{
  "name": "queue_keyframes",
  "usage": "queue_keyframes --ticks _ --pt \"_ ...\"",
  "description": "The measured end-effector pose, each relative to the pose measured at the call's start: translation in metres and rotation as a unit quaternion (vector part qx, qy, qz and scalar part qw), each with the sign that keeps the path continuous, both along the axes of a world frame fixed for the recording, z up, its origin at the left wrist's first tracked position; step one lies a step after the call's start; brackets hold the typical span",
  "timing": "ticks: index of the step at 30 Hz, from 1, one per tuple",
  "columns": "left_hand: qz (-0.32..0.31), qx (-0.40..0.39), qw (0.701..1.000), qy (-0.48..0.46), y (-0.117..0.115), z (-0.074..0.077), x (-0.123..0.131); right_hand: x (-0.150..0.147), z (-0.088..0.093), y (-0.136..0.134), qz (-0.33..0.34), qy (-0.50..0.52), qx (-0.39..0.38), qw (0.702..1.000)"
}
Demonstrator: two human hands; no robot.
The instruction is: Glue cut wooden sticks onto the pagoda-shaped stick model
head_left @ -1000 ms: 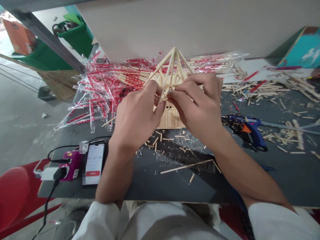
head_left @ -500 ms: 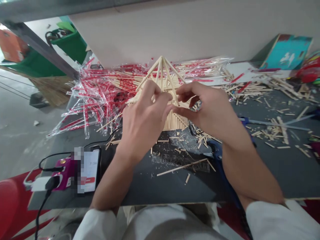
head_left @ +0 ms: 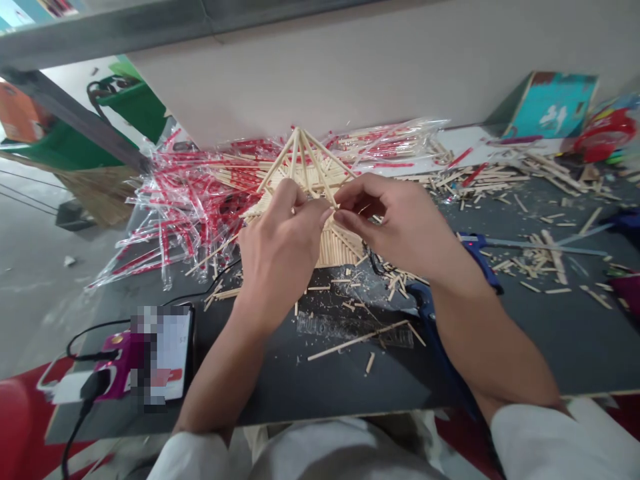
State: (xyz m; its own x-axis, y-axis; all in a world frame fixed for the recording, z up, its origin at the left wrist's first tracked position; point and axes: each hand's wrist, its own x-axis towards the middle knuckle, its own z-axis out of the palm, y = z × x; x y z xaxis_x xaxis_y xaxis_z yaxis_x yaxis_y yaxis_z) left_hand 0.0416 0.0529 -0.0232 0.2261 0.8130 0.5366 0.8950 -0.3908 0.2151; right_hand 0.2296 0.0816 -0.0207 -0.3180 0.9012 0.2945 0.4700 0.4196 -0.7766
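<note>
Head view: light, stiff but probably brittle stick roof frame (head_left: 313,160) over the dark worktable (head_left: 500,360), left hand (head_left: 277,247) and right hand (head_left: 385,220) both pinched on it; safest hold likely low and gentle.

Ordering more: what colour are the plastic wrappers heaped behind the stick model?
The plastic wrappers are clear with red print, shown in the head view.

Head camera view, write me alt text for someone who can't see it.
The left hand and right hand work at a model of thin wooden sticks with a pointed roof frame, both among the sticks below its peak. It stands on a dark workbench scattered with cut sticks, beside a heap of red-printed plastic wrappers and a blue glue gun.
</note>
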Motion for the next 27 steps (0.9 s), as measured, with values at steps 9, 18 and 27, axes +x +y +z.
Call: queue_keyframes --ticks 9,18,27 --pt "0.018 -0.004 1.0 0.005 -0.001 -0.001 0.004 -0.004 -0.004 -0.001 0.0 0.018 0.007 1.0" --pt "0.033 -0.006 0.999 0.04 -0.003 -0.001 0.007 -0.005 -0.012 0.0 -0.018 0.023 0.028 0.999" --pt "0.007 -0.012 0.999 0.039 -0.001 -0.005 0.005 -0.006 -0.006 -0.002 -0.028 0.002 0.015 0.999"
